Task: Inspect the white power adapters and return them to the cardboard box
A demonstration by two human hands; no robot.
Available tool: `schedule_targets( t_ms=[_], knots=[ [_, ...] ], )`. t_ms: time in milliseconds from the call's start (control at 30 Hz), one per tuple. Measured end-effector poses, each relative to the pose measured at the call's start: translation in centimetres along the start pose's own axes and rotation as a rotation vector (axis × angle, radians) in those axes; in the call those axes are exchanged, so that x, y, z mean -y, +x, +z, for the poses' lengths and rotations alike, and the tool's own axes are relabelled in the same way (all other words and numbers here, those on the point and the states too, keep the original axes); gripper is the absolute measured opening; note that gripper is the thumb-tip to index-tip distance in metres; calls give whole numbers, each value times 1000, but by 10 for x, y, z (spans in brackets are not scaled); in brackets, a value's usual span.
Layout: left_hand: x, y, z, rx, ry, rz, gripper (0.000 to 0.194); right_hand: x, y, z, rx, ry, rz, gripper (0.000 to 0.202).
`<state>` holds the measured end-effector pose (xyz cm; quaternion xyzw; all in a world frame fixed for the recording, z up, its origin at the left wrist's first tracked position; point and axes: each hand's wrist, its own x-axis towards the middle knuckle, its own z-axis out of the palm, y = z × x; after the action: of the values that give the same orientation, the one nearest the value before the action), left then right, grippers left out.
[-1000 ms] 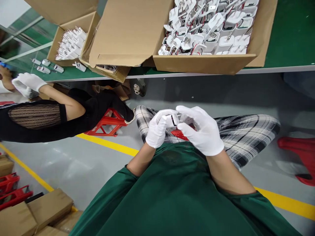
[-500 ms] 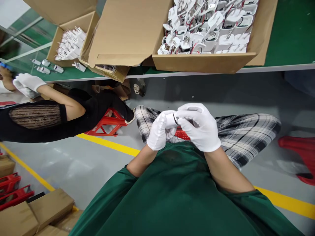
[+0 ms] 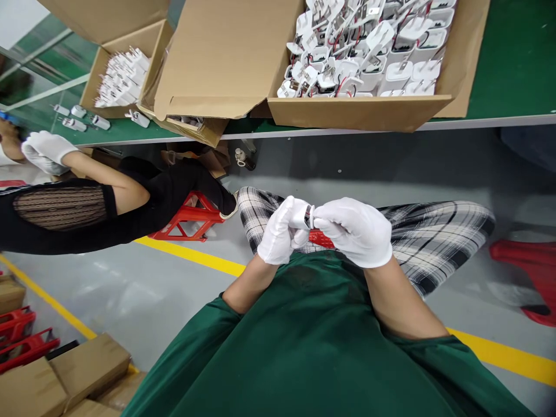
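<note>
Above my lap, my white-gloved left hand (image 3: pixel 277 233) grips a white charger housing (image 3: pixel 299 213) with its open end turned to the right. My right hand (image 3: pixel 357 233), gloved too, has its fingers pinched on the housing's white end cap (image 3: pixel 311 216). A narrow dark gap shows between cap and housing. The cap's prongs, if any, are hidden by the right fingers. Up on the bench, a cardboard box (image 3: pixel 356 113) holds many white chargers (image 3: pixel 397 72) with caps off and red and black wires showing.
The green bench (image 3: pixel 512 87) runs across the top. A smaller box (image 3: pixel 154 63) of white chargers stands at upper left, with several loose chargers (image 3: pixel 73 124) nearby. A co-worker's gloved hands (image 3: pixel 47 152) are at far left. Red stools (image 3: pixel 186 223) and cartons (image 3: pixel 91 365) stand on the floor.
My right hand has turned, its fingers now closing together on the cap. The cap has shifted slightly away from the housing, and the gap between them shows more. My left hand stays nearly still.
</note>
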<state>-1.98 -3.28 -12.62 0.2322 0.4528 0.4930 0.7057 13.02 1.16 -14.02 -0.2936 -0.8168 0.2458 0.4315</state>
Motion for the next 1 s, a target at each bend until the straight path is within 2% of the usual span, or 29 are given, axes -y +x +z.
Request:
schedule_targets(
  t_ms=[200,300,433,533,633,767,1000],
  knots=[
    [3,-3,6,-113,41,152,50,6,-8,4,-181,54,140,18],
    [3,-4,8,-159,82,213,47,7,-7,7,-186,59,141,17],
    [3,-5,10,-150,128,302,46,7,-3,9,-209,69,152,21],
    [3,-6,11,-156,145,287,48,6,-2,10,-172,62,156,28],
    [4,-7,11,-192,148,266,47,4,-4,9,-130,-14,93,31],
    [5,-7,11,-244,182,293,50,7,-4,7,-168,-193,9,26],
    [7,-10,9,-253,412,528,42,19,1,8,-164,-205,110,37]
  ],
)
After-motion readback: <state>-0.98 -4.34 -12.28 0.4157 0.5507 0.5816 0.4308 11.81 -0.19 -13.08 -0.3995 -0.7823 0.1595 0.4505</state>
